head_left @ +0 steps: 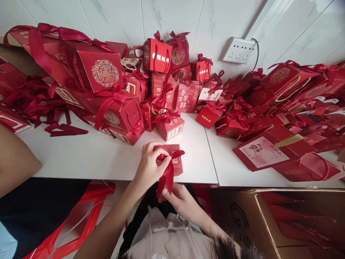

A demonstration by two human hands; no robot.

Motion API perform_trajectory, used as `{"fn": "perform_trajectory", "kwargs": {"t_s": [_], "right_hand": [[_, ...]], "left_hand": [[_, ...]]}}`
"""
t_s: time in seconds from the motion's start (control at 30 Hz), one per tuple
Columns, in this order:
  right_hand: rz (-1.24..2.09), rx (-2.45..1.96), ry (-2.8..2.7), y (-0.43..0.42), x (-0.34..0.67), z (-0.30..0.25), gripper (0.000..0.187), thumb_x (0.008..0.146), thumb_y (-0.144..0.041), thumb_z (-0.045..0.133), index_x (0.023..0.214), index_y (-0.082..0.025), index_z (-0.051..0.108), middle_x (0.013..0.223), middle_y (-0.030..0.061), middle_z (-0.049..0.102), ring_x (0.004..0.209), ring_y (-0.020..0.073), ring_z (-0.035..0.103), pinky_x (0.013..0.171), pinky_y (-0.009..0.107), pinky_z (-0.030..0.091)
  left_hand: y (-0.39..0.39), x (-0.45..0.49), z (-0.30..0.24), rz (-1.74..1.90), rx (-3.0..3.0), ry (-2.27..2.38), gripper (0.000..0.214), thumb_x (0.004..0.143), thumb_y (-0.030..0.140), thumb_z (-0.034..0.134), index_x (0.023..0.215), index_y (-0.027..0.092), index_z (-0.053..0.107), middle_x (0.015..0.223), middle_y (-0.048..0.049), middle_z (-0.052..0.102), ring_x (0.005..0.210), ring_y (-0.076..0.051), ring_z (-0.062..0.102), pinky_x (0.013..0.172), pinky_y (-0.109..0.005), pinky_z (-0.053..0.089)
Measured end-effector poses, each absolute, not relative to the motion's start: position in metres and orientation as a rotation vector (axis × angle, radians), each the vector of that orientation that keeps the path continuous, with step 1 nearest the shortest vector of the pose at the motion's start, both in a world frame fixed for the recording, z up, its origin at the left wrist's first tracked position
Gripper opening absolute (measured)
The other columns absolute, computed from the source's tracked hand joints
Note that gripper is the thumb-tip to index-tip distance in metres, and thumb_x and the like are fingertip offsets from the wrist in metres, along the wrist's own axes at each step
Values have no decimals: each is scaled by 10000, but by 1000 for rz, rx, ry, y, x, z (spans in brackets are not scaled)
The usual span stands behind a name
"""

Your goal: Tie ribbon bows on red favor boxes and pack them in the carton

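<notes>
A small red gift box (172, 148) sits at the near edge of the white table (94, 154). A red ribbon (167, 175) runs from its top down past the table edge. My left hand (149, 165) rests on the box, its fingers pinched on the ribbon's knot. Just below the edge, my right hand (181, 198) grips the hanging ribbon tail. Both hands are closed on the ribbon.
Many red gift boxes (170, 126) and bags (91, 68) with ribbons are piled along the wall. Loose ribbons (32, 104) lie at left. A wall socket (237, 50) is behind. An open cardboard carton (283, 219) stands at lower right. Another person's arm (14, 162) is at left.
</notes>
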State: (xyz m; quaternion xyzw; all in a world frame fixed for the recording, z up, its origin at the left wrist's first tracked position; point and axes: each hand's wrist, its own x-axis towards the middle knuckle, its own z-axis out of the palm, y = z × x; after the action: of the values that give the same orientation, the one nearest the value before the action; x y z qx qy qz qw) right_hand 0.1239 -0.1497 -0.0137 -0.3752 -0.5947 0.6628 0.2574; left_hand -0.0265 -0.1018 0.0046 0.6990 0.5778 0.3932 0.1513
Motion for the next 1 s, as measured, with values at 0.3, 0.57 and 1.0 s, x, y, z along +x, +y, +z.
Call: {"fn": "perform_trajectory", "kwargs": {"t_s": [0.3, 0.57, 1.0], "right_hand": [[1689, -1059, -1725, -144, 110, -20, 417, 871, -518, 478, 664, -178, 604, 606, 31, 601, 590, 155, 555, 612, 293, 465], [1534, -1419, -2116, -98, 195, 11, 367, 873, -482, 480, 750, -186, 658, 694, 39, 663, 640, 164, 606, 605, 274, 454], [1320, -1274, -1452, -81, 137, -7, 475, 805, -616, 502, 589, -211, 379, 555, -44, 390, 532, 106, 350, 519, 245, 300]], "left_hand": [[-102, -25, 4, 1171, 1980, 1656, 65, 826, 210, 579, 767, 199, 602, 1073, -58, 554, 1062, -222, 506, 943, -386, 434], [-105, -55, 6, 1287, 1457, 1769, 213, 824, 406, 500, 786, 197, 521, 782, -10, 561, 735, -158, 555, 655, -263, 444], [-105, -40, 3, 1106, 1374, 1658, 345, 849, 381, 443, 593, 207, 291, 548, 62, 264, 515, -98, 300, 508, -231, 272]]}}
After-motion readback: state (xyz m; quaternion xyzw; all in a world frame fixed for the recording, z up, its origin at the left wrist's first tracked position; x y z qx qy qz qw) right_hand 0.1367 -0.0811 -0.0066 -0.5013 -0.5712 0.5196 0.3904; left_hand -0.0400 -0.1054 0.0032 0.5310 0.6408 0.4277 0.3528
